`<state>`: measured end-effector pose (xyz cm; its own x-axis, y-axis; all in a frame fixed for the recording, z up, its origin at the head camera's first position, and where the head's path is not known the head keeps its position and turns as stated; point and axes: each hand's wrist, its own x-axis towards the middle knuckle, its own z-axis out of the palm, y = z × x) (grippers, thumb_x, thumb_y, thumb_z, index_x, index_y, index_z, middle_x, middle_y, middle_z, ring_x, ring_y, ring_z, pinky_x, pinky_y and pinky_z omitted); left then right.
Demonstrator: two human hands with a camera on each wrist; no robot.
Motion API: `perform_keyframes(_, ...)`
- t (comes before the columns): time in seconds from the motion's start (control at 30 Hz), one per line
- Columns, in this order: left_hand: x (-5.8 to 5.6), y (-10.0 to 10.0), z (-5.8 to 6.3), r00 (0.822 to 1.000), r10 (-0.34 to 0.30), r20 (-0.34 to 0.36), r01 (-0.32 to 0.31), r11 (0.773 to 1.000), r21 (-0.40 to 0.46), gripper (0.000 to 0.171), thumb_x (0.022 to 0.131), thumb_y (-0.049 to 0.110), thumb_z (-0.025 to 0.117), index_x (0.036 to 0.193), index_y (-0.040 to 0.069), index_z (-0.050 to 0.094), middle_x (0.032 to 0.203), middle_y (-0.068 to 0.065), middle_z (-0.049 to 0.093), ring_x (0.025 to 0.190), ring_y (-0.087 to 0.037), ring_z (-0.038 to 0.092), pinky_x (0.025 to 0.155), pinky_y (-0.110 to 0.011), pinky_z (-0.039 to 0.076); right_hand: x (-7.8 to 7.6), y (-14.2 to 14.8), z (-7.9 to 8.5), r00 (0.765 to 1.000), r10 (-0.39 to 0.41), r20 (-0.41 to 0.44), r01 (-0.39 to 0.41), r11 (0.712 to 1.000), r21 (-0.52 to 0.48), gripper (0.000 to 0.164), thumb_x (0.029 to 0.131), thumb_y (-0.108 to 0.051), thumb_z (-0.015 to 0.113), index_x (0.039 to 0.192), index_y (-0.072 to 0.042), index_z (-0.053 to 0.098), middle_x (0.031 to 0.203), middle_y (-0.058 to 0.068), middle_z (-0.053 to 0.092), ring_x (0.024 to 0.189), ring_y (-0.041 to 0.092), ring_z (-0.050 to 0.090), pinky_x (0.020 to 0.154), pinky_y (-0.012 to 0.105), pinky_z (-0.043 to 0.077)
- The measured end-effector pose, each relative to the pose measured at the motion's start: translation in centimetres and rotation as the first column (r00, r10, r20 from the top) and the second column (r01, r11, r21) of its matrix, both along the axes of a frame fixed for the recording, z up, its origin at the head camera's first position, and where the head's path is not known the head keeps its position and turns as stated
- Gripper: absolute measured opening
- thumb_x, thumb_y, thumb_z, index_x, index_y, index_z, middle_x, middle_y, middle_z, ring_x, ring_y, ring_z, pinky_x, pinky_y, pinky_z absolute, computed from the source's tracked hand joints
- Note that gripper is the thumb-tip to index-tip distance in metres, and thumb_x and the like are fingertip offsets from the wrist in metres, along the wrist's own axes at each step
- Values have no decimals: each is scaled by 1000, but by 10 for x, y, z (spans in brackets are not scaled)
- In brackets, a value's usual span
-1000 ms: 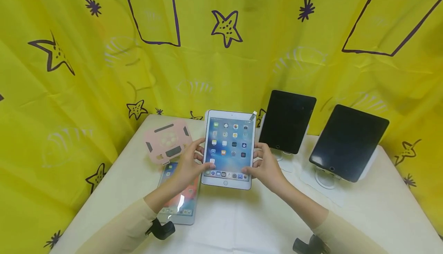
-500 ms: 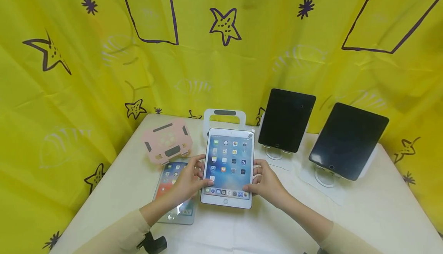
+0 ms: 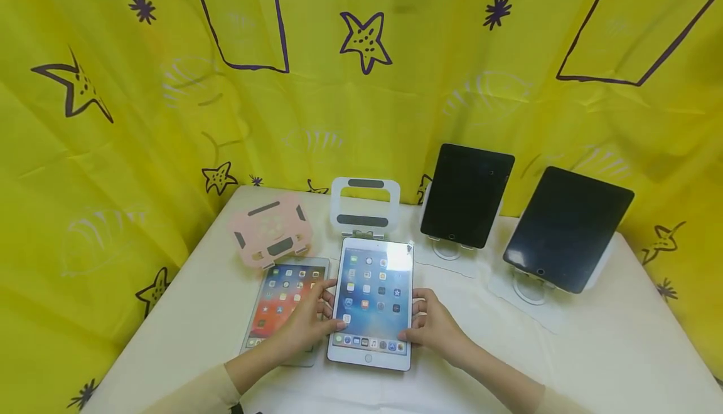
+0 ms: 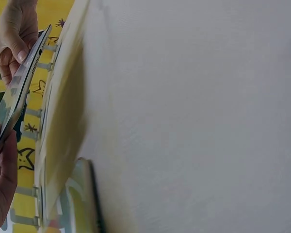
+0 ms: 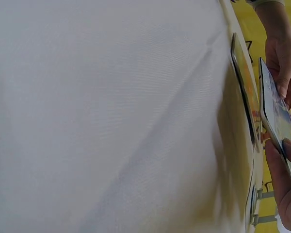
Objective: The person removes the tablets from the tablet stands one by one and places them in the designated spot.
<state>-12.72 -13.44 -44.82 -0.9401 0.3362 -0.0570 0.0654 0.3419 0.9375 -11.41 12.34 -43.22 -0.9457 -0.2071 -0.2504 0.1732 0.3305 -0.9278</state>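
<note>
A white tablet (image 3: 369, 301) with a lit home screen is held between both hands, above the white table. My left hand (image 3: 312, 315) grips its left edge, thumb on the screen's front. On the opposite edge my right hand (image 3: 437, 326) holds it the same way. Both wrist views show a gap between the tablet and the cloth. Just behind it stands a white tablet stand (image 3: 365, 207) with dark pads and nothing on it. A second white tablet (image 3: 282, 301), screen lit, lies on the table, partly hidden by my left hand and forearm.
A pink tablet stand (image 3: 273, 229) is at the back left. Two dark-screened tablets, one nearer the middle (image 3: 466, 196) and one farther right (image 3: 568, 230), lean on stands at the back right. A yellow patterned curtain (image 3: 418, 100) hangs behind the table (image 3: 599, 364).
Both hands have brought the tablet down and toward me, away from the back edge. The white stand, hidden behind it at first, now shows, and more of the lying tablet is uncovered.
</note>
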Motion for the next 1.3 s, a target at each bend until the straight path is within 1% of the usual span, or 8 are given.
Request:
perform_keyframes(0.17,5,-1,-8,1000,-30,1,30,999,-17,74,79,8,75,138,-2,33,103,-12,46,78,-14,52,62,-17,46,3,2,-10,1000,27,16,-26,999,-31,75,68,13,74,128,10,30,96,15,52,69,16,56,60,31,56)
perform_keyframes(0.43,4,-3,-17,996,-92,6,92,986,-142,76,80,11,75,138,-9,30,99,-7,50,75,-11,52,62,-18,44,2,0,-20,997,52,65,-55,998,37,76,67,10,77,128,14,31,94,16,56,69,17,59,57,35,56)
perform_keyframes(0.57,2,-5,-19,995,-93,30,97,980,-174,76,79,10,75,137,-10,32,97,-6,51,77,-12,53,62,-19,46,1,-2,-23,994,64,87,-68,996,50,77,66,10,77,127,15,31,92,15,57,67,17,59,56,35,56)
perform_keyframes(0.83,-8,-9,-16,977,-95,191,123,983,-137,80,75,8,78,138,-11,33,89,-8,53,61,-12,59,54,-26,54,-7,-5,-25,986,98,134,-105,993,48,74,70,9,75,127,18,30,88,14,58,66,17,62,57,34,57)
perform_keyframes(0.9,-12,-9,-13,972,-104,211,140,977,-160,79,74,8,79,137,-12,35,87,-8,54,58,-12,61,53,-27,54,-8,-4,-26,985,100,139,-108,993,53,75,70,9,75,128,17,29,88,14,57,66,17,62,57,34,57)
perform_keyframes(1.07,-15,-7,-8,979,-114,171,160,945,-284,61,82,12,72,130,-12,44,75,-3,55,52,-10,60,48,-25,51,-8,-5,-27,986,130,106,-139,986,88,77,71,6,76,131,16,28,85,11,56,62,15,60,54,32,56)
perform_keyframes(1.23,-13,0,-6,986,-159,52,165,874,-457,28,90,21,64,101,-5,60,57,1,51,46,-8,50,43,-21,42,-3,-5,-25,981,177,83,-187,973,133,77,75,0,75,133,15,27,77,8,55,51,14,59,48,32,54)
perform_keyframes(1.3,-13,3,-4,985,-174,-7,147,849,-508,23,91,23,62,92,0,61,56,2,48,48,-8,47,44,-21,39,-3,-3,-24,980,184,74,-193,970,149,74,78,-4,74,133,15,29,74,8,56,50,13,59,48,32,54)
